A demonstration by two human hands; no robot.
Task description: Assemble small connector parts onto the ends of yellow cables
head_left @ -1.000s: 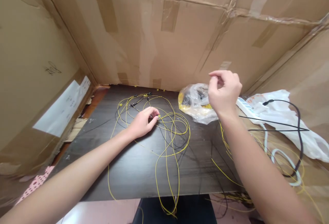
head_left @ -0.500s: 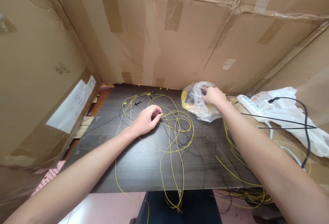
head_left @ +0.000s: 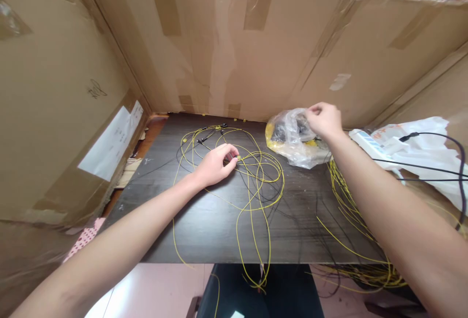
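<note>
My left hand [head_left: 219, 163] is closed in a pinch on the yellow cable [head_left: 261, 164], at a small yellow-and-black spot near the fingertips. Loose loops of this cable spread over the dark table [head_left: 204, 230] and hang past its front edge. My right hand [head_left: 324, 117] is closed at the upper right rim of a clear plastic bag [head_left: 292, 147]. Whatever its fingertips pinch, if anything, is too small to make out. Dark pieces and something yellow show inside the bag. Small black connectors [head_left: 201, 141] lie at the back left of the loops.
Cardboard walls [head_left: 219, 65] stand behind and at both sides. At the right are a white power strip [head_left: 369, 143], a white plastic bag [head_left: 435, 130] and black cords. More yellow cable [head_left: 343, 191] runs under my right forearm. A dark chair [head_left: 263, 303] is below the front edge.
My right hand has come up out of the clear bag's opening to its upper right rim. My left hand keeps its pinch on the cable. The whole view has shifted slightly.
</note>
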